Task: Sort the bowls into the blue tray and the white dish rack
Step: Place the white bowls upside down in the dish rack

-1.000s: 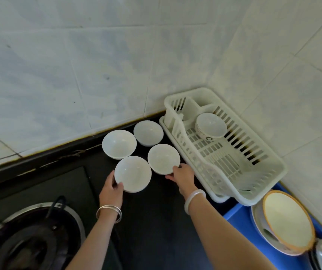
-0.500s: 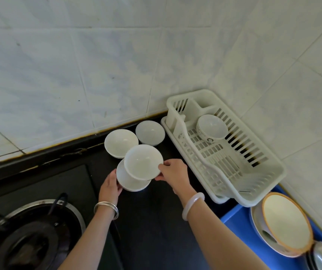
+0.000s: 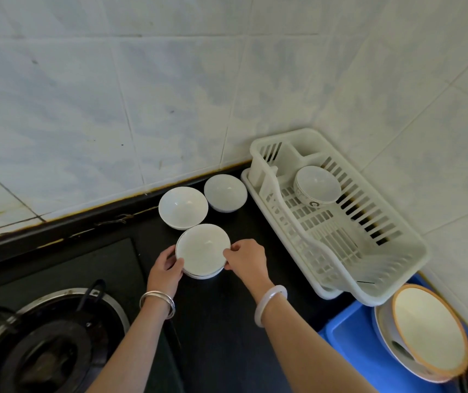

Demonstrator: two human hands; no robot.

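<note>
Now top bowl [image 3: 203, 248] sits stacked on near bowl | left hand [image 3: 167, 268] and right hand [image 3: 246, 260] pinch its sides

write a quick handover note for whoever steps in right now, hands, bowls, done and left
Left hand: gripping the left rim of the stacked bowls.
Right hand: gripping the right rim of the same stack.
The stack, one bowl nested in another, is in front of the stove; I cannot tell whether it rests on the counter.
Two single bowls stand behind it by the wall: left bowl and right bowl.
Done: one patterned bowl is in the rack; larger dishes are in the blue tray.
Left: move the stack and both single bowls into the tray or rack.
</note>
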